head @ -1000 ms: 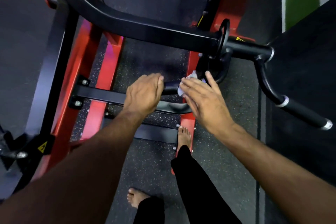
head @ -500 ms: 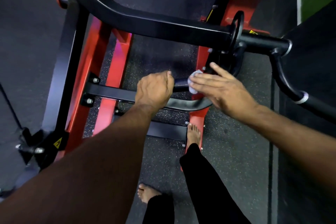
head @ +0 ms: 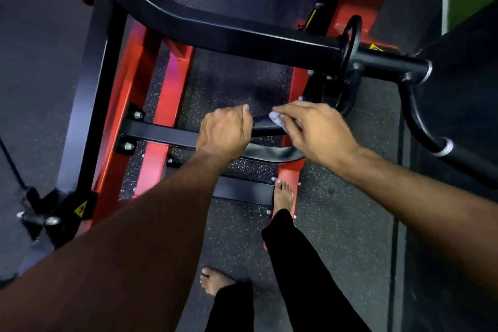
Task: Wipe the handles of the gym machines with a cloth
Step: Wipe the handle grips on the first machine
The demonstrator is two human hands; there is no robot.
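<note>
A short black handle [head: 262,127] of a red and black gym machine runs left to right at mid-frame. My left hand [head: 225,133] grips its left part with the fingers curled over it. My right hand [head: 314,132] presses a small white cloth [head: 277,119] onto the handle just right of the left hand, fingers wrapped over the cloth. Only a corner of the cloth shows under the fingers. A second black handle [head: 423,127] with silver rings curves down at the right.
A thick black lever arm [head: 242,38] crosses above the hands to a round collar [head: 350,43]. Red frame rails [head: 172,94] run along the speckled rubber floor. My bare feet [head: 283,194] stand by the base crossbar. A green strip lies at the far top right.
My right hand has slid the cloth leftward along the handle, closer to my left hand. The view has shifted slightly; my left hand keeps its grip.
</note>
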